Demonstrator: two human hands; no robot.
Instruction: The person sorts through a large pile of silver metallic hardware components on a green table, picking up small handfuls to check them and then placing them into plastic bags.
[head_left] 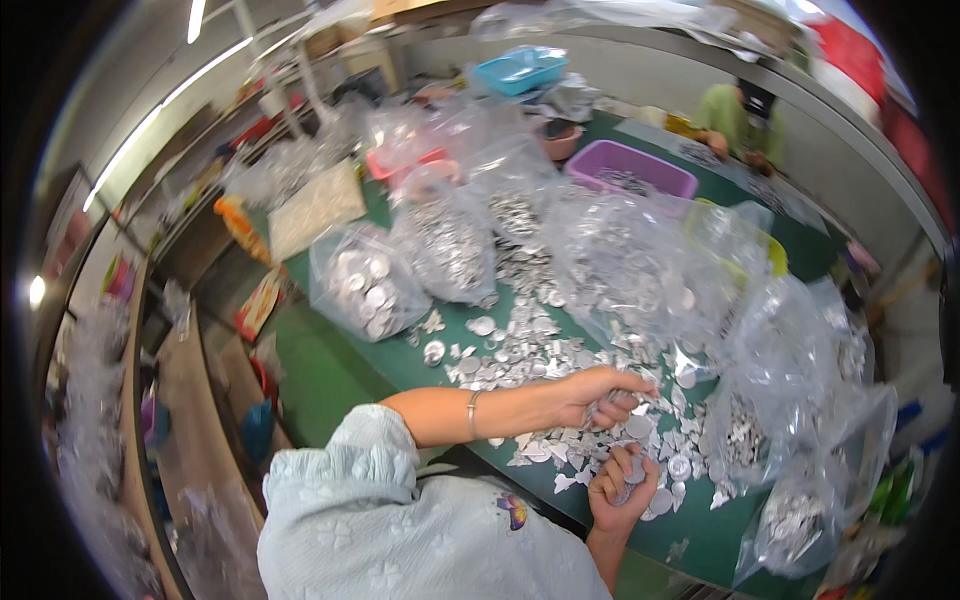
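left hand closed on silver pieces, right hand cupping some, clear bags full of them

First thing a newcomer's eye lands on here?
The heap of small silvery metal pieces spread over the green table, with the left hand closed on a few of them and the right hand gripping more just below. Around the heap stand bulging clear plastic bags of the same pieces. Farther back sit a purple bin and a blue tray.
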